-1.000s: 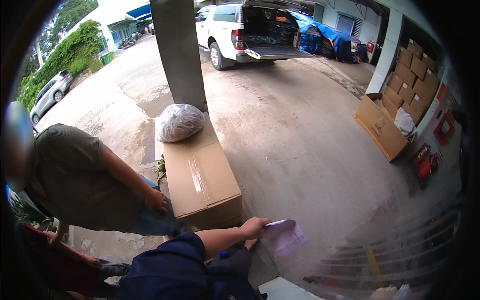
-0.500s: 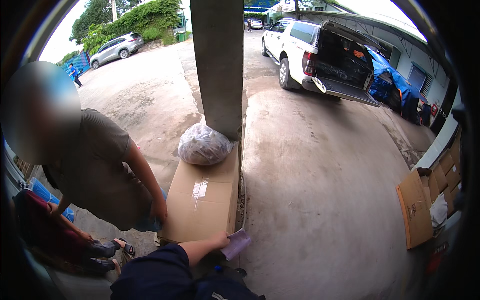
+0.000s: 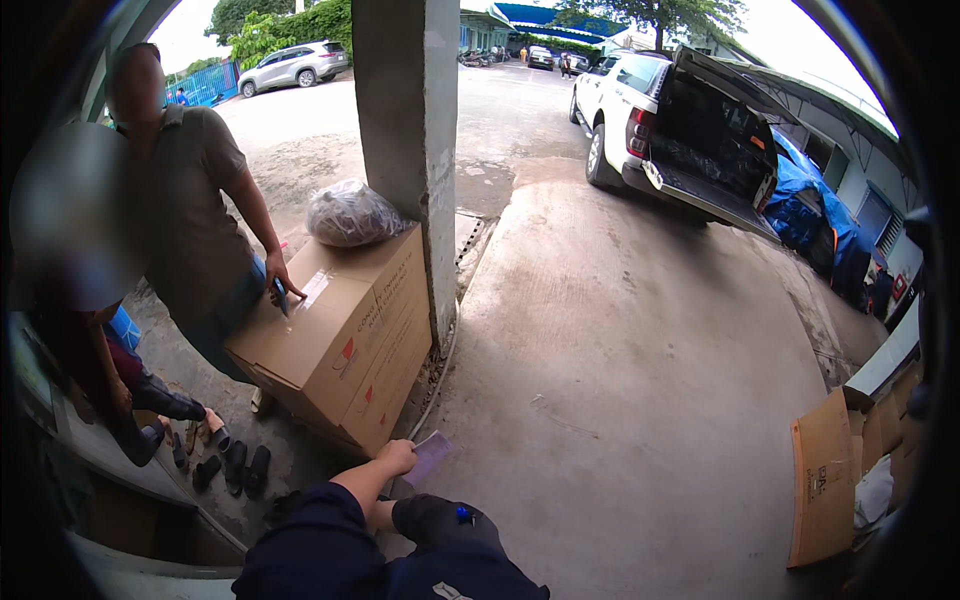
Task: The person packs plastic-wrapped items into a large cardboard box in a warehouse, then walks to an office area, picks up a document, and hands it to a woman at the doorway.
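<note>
My left hand [image 3: 398, 457] is closed around a folded purple sheet of paper [image 3: 430, 458], held low beside the near corner of a large cardboard box [image 3: 330, 330]. My right hand does not show. The tall box stands against a concrete pillar, with clear tape across its top. A knotted clear plastic bag [image 3: 350, 213] with dark contents rests on its far end. Across the box, a co-worker in a grey-brown shirt [image 3: 200, 205] touches the box top with one hand [image 3: 283, 278], which holds a slim blue object I cannot make out.
Another person in dark red [image 3: 75, 335] is at the far left. Several dark sandals [image 3: 235, 466] lie on the ground by the box. The concrete pillar [image 3: 405, 130] rises behind it. A white pickup [image 3: 640, 130] has its rear open. Opened cardboard [image 3: 825, 480] leans at right.
My view has turned and moved, so the box's printed side now shows. The co-worker's hand has come onto the box top. My left hand still holds the purple paper.
</note>
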The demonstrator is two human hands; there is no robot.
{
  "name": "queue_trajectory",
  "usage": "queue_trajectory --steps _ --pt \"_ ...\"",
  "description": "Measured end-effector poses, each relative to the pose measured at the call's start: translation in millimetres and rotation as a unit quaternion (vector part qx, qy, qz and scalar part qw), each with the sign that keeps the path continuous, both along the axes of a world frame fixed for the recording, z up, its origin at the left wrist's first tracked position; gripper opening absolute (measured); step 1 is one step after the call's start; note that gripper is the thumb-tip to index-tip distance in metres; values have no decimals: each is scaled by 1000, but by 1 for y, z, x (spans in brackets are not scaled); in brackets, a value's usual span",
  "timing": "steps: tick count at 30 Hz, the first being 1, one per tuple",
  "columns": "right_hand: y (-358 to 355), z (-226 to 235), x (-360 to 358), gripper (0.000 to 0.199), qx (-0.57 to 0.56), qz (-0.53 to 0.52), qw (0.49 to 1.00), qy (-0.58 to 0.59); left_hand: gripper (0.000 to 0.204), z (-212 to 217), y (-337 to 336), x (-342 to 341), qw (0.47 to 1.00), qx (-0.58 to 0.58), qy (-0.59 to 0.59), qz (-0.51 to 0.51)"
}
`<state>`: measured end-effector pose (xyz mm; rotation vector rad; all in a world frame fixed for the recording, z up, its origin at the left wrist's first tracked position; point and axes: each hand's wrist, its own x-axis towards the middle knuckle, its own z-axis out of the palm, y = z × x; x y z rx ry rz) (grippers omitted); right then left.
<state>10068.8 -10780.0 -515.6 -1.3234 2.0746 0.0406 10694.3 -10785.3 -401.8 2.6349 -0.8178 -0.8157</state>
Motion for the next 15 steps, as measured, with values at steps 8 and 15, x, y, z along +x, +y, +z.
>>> queue_trajectory --steps 8,15 --pt "-150 14 -138 54 48 -223 966 -120 35 -33 -79 -149 972 202 57 -104" --pt "-301 10 -160 53 36 -204 959 -195 31 -63 -296 -184 983 168 33 -66"
